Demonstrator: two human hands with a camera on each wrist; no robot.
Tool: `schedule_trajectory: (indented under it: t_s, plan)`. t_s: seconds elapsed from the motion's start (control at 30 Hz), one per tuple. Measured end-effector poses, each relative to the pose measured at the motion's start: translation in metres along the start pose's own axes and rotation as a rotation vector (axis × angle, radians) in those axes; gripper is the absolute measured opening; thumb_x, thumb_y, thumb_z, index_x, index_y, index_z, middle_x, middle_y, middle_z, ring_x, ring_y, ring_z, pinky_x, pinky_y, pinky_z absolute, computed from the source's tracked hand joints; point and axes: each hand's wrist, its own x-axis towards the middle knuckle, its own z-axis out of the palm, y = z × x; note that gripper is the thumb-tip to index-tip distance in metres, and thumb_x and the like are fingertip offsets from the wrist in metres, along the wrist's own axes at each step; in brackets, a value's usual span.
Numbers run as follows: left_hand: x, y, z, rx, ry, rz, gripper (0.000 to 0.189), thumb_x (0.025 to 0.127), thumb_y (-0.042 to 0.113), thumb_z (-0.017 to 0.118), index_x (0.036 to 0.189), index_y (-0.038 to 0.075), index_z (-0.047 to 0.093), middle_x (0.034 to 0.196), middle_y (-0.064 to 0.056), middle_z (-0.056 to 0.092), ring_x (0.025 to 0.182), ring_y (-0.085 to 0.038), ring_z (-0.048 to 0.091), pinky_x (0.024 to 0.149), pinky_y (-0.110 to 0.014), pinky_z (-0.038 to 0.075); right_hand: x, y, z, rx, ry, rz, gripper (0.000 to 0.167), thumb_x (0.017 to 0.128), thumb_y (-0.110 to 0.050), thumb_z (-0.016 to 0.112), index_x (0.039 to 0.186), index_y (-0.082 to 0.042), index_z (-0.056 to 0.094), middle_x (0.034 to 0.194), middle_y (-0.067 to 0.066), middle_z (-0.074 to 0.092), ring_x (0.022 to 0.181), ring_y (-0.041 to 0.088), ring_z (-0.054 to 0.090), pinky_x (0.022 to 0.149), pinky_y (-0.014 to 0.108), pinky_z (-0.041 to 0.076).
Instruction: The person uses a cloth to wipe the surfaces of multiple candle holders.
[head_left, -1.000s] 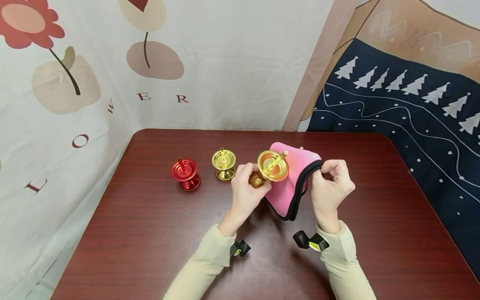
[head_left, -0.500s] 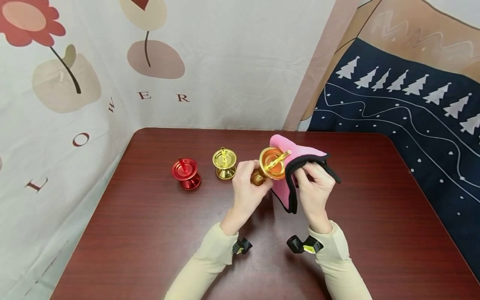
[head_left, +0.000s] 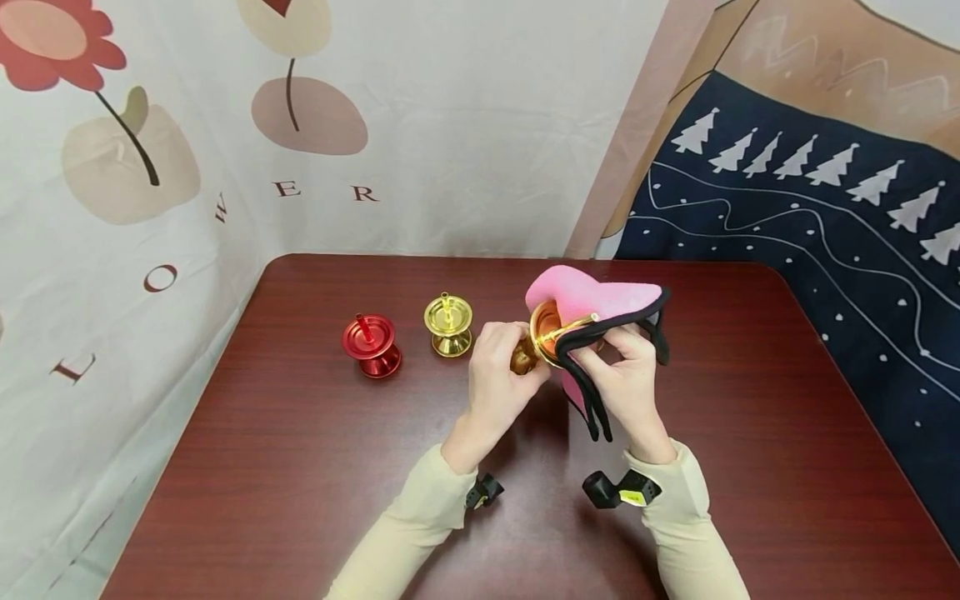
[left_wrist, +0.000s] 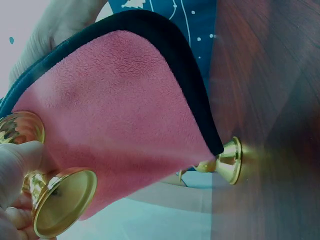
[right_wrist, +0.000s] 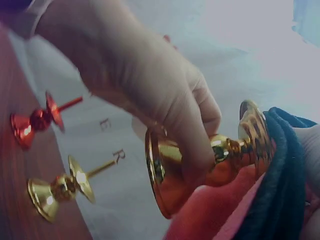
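My left hand (head_left: 495,383) grips a gold candle holder (head_left: 547,325) by its narrow stem, above the table. The holder is tilted, with its dish and thin central tube leaning right towards a pink cloth (head_left: 600,296) with black edging. My right hand (head_left: 632,379) pinches the folded cloth against the dish's right side, and the cloth hides some fingertips. In the right wrist view, the cloth edge (right_wrist: 280,175) touches the dish, while the holder's flared base (right_wrist: 165,175) faces left. The left wrist view shows the cloth (left_wrist: 115,100) spread behind the holder.
Left of my hands stand a second gold candle holder (head_left: 448,323) and a red one (head_left: 371,343), both upright on the dark red-brown table (head_left: 315,467). A pale printed curtain (head_left: 465,167) and a navy tree-patterned cloth (head_left: 750,200) hang behind and at the right.
My right hand has moved left from the cloth's outer edge to the dish, bunching the cloth there. The held holder has shifted slightly right and tilted further. The standing holders have not moved.
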Motion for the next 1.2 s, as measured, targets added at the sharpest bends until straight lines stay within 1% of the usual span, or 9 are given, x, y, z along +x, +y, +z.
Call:
schedule_trajectory:
  t_s: [0.2, 0.37, 0.43, 0.57, 0.7, 0.8, 0.9, 1.07, 1.2]
  plan:
    - [-0.001, 0.002, 0.002, 0.015, -0.047, -0.008, 0.03, 0.061, 0.004, 0.077, 0.086, 0.004, 0.06, 0.078, -0.006, 0.061, 0.079, -0.021, 0.052, 0.068, -0.032, 0.043, -0.004, 0.002, 0.005, 0.093, 0.111, 0.053, 0.017, 0.073, 0.009, 0.07, 0.09, 0.007, 0.067, 0.081, -0.01, 0.063, 0.068, 0.006, 0.044, 0.055, 0.018, 0.035]
    - [-0.001, 0.001, 0.004, 0.013, -0.058, -0.021, 0.028, 0.062, 0.006, 0.077, 0.085, 0.005, 0.06, 0.078, -0.005, 0.062, 0.08, -0.021, 0.052, 0.069, -0.033, 0.043, -0.003, 0.003, 0.008, 0.229, 0.218, 0.064, 0.02, 0.077, 0.003, 0.071, 0.094, -0.006, 0.072, 0.089, -0.003, 0.068, 0.081, 0.01, 0.056, 0.07, 0.02, 0.045]
    - [-0.002, 0.0, 0.005, 0.016, -0.062, -0.023, 0.028, 0.063, 0.007, 0.077, 0.084, 0.005, 0.06, 0.078, -0.005, 0.062, 0.08, -0.021, 0.052, 0.069, -0.033, 0.043, -0.001, 0.004, 0.01, 0.303, 0.279, 0.064, 0.02, 0.076, 0.005, 0.069, 0.093, -0.005, 0.072, 0.085, 0.0, 0.068, 0.078, 0.01, 0.058, 0.071, 0.022, 0.046]
    - [-0.006, -0.004, 0.007, 0.022, -0.074, -0.031, 0.027, 0.064, 0.008, 0.078, 0.083, 0.005, 0.059, 0.077, -0.005, 0.063, 0.079, -0.021, 0.052, 0.069, -0.033, 0.043, 0.002, 0.004, 0.013, 0.418, 0.43, 0.085, 0.021, 0.073, 0.012, 0.062, 0.084, -0.003, 0.072, 0.071, 0.0, 0.065, 0.064, 0.007, 0.054, 0.058, 0.02, 0.043]
    - [-0.011, -0.012, 0.008, 0.011, -0.052, -0.067, 0.028, 0.062, 0.009, 0.078, 0.081, 0.005, 0.058, 0.076, -0.006, 0.061, 0.077, -0.022, 0.052, 0.067, -0.034, 0.043, 0.005, 0.005, 0.012, 0.504, 0.523, 0.123, 0.02, 0.074, 0.014, 0.061, 0.081, -0.001, 0.072, 0.07, 0.001, 0.065, 0.065, 0.007, 0.055, 0.06, 0.021, 0.045]
    - [-0.011, -0.016, 0.006, -0.01, -0.003, -0.103, 0.029, 0.061, 0.009, 0.077, 0.08, 0.004, 0.057, 0.076, -0.007, 0.06, 0.077, -0.023, 0.051, 0.065, -0.034, 0.043, 0.005, 0.006, 0.01, 0.528, 0.484, 0.161, 0.021, 0.076, 0.014, 0.06, 0.081, -0.002, 0.072, 0.07, 0.001, 0.065, 0.066, 0.007, 0.056, 0.061, 0.021, 0.045]
    - [-0.006, -0.012, 0.003, -0.023, 0.031, -0.107, 0.027, 0.061, 0.007, 0.076, 0.081, 0.004, 0.058, 0.077, -0.007, 0.06, 0.078, -0.023, 0.051, 0.067, -0.035, 0.043, 0.001, 0.005, 0.012, 0.48, 0.374, 0.194, 0.029, 0.076, 0.016, 0.058, 0.081, -0.009, 0.073, 0.071, -0.002, 0.065, 0.065, 0.006, 0.055, 0.059, 0.019, 0.044]
    - [0.0, -0.003, 0.0, 0.023, 0.044, -0.071, 0.025, 0.063, 0.007, 0.075, 0.082, 0.004, 0.059, 0.076, -0.006, 0.061, 0.078, -0.024, 0.05, 0.068, -0.035, 0.041, -0.006, 0.005, 0.019, 0.374, 0.22, 0.198, 0.036, 0.076, 0.015, 0.06, 0.086, -0.017, 0.073, 0.078, -0.005, 0.066, 0.068, 0.006, 0.054, 0.058, 0.018, 0.042]
    - [-0.001, -0.002, -0.001, 0.097, 0.041, -0.044, 0.026, 0.061, 0.006, 0.075, 0.08, 0.005, 0.058, 0.075, -0.005, 0.061, 0.078, -0.023, 0.05, 0.07, -0.035, 0.04, -0.009, 0.007, 0.023, 0.323, 0.177, 0.211, 0.032, 0.077, 0.013, 0.062, 0.087, -0.016, 0.072, 0.074, -0.006, 0.061, 0.068, 0.008, 0.05, 0.059, 0.018, 0.043]
